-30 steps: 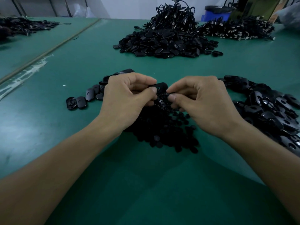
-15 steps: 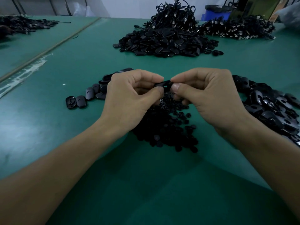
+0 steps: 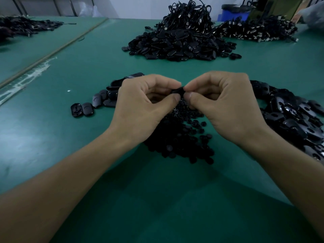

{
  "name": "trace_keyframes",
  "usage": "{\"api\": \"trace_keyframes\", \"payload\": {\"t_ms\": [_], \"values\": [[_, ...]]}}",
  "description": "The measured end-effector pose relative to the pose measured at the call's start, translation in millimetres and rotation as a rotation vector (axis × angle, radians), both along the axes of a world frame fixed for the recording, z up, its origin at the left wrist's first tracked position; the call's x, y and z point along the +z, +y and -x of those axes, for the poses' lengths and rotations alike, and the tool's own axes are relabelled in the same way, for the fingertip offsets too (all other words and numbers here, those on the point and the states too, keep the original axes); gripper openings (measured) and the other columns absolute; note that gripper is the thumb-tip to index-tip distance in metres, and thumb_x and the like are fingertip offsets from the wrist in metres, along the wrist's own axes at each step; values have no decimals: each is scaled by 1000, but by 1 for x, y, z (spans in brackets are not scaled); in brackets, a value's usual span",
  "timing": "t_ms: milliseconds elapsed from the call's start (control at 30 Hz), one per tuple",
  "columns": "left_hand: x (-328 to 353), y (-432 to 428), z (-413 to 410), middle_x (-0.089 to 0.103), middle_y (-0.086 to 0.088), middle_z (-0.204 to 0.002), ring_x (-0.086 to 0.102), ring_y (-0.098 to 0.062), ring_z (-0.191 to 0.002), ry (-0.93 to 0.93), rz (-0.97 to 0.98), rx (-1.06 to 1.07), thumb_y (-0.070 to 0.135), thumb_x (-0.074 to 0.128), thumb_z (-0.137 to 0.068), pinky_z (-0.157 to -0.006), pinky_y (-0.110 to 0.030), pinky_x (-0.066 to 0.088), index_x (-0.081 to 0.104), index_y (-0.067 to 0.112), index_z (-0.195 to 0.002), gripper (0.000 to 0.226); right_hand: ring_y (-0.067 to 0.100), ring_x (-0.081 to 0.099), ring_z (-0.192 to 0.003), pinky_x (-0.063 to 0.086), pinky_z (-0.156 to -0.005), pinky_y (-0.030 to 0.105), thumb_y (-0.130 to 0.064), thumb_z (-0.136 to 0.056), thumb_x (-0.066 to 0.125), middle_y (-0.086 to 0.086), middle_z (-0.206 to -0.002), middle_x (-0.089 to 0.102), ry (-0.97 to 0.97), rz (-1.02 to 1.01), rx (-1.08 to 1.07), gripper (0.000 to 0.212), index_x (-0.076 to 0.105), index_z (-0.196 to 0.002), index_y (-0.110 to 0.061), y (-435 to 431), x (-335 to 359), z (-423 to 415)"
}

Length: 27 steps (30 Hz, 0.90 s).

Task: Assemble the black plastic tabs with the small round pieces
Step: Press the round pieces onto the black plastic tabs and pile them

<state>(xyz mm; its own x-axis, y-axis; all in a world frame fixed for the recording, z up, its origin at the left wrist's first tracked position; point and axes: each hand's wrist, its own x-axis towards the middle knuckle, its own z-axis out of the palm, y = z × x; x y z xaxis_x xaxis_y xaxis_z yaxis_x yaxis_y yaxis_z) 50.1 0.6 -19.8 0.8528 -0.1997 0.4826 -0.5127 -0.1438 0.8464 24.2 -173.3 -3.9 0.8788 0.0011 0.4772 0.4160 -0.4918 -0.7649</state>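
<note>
One black tab (image 3: 178, 90), between left fingers (image 3: 175, 99), right fingers (image 3: 190, 97)

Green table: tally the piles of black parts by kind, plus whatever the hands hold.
Piles of small round pieces: 1
Piles of black tabs: 3
Piles of cables: 2
Far-left pile, kind unclear: 1
Tab pinched by left hand and right hand: 1
Total: 8

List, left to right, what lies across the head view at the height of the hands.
short row of black tabs → left hand → single black tab pinched between both hands → right hand → heap of black tabs at the right edge.
</note>
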Motion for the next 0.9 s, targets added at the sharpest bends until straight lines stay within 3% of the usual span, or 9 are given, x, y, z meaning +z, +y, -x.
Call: {"api": "trace_keyframes", "payload": {"t_ms": [267, 433, 567, 667, 767, 900], "values": [[-2, -1, 1, 77, 5, -86, 74, -9, -77, -30, -67, -1, 3, 76, -84, -74, -28, 59, 75, 22, -95, 22, -4, 66, -68, 49, -64, 8, -8, -87, 73, -17, -70, 67, -66, 173, -26, 18, 72, -87, -26, 6, 1, 5], [-2, -1, 3, 76, 7, -90, 72, -2, -79, -98, -158, 33, -2, 72, -84, -75, -21, 57, 76, 14, -102, 23, 2, 65, -68, 51, -61, 14, -10, -86, 73, -12, -68, 66, -56, 207, -71, 20, 65, -80, -27, 9, 0, 6], [0, -2, 6, 74, 13, -93, 72, 2, -84, -159, -192, 59, -1, 73, -84, -79, -18, 57, 74, 19, -104, 29, 8, 59, -63, 47, -55, 20, -12, -86, 73, -7, -66, 62, -62, 206, -86, 26, 52, -79, -25, 8, -1, 7], [2, -2, 7, 75, 9, -97, 71, 2, -89, -216, -260, 72, 0, 72, -85, -83, -22, 57, 75, 14, -108, 27, 6, 52, -57, 40, -50, 15, -5, -87, 71, -8, -63, 56, -83, 248, -56, 27, 51, -79, -21, 8, -2, 9], [3, -2, 8, 74, 11, -97, 69, 5, -90, -296, -317, 98, 0, 71, -85, -84, -16, 54, 76, 13, -108, 26, 2, 49, -55, 36, -47, 10, 0, -87, 69, -10, -59, 50, -120, 274, -65, 25, 51, -79, -17, 9, -2, 10], [4, -1, 9, 75, 10, -93, 68, 3, -85, -363, -359, 156, 3, 72, -84, -81, -19, 55, 78, 14, -103, 23, 3, 59, -62, 46, -52, 16, 1, -88, 62, -8, -67, 62, -100, 251, -32, 25, 54, -80, -21, 10, -1, 10]]}}
